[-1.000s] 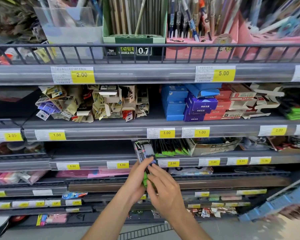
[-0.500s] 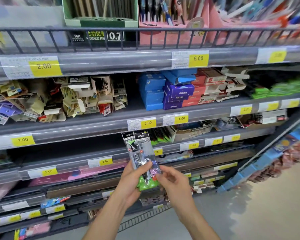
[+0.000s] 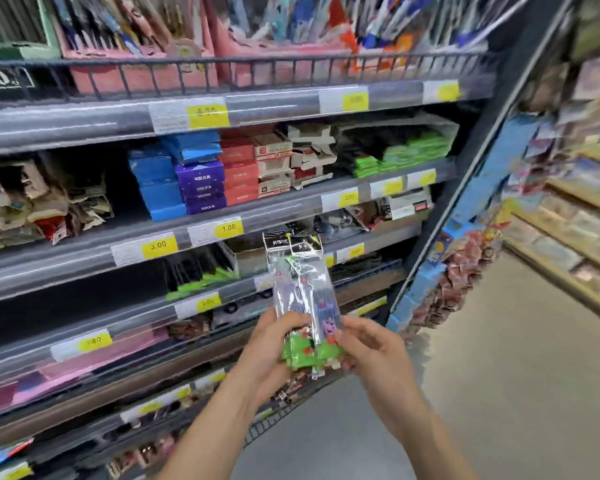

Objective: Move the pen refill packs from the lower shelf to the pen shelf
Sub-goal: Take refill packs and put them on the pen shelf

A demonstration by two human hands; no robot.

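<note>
Refill packs were lifted clear of lower shelf since a second earlier, when they sat low at shelf edge; now held upright at lower centre of frame, in front of shelves. My left hand gripped bundle's lower left, fingers curled round it. My right hand pinched lower right edge. View swung right, much blur. Pen shelf sat across top of frame, well above packs. Judged: pickup done, raise and placing still remained.

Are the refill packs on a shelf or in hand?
In hand: both hands, left hand and right hand, grip the refill packs upright, off the shelves.
</note>
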